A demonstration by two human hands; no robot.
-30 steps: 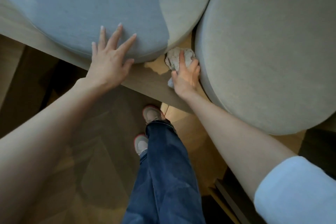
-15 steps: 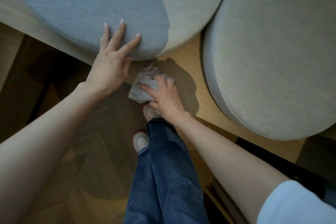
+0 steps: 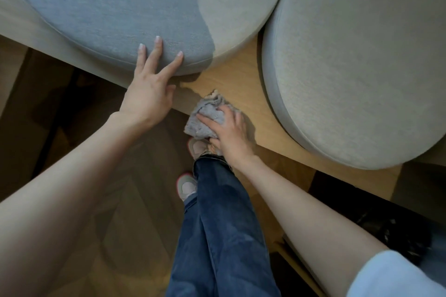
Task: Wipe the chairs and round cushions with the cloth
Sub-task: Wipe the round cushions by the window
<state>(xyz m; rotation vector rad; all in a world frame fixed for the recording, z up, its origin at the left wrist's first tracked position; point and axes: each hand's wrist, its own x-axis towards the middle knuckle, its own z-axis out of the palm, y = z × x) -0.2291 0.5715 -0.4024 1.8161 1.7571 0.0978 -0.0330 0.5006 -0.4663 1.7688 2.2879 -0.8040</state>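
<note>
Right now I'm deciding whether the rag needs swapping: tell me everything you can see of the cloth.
The cloth is a small grey rag, fuzzy like terry, crumpled into a wad with a paler tip at its far end. It lies at the front edge of the wooden seat, between the left cushion and the right cushion, touching neither. The right hand grips it, fingers curled over it, hiding its near part.
</note>
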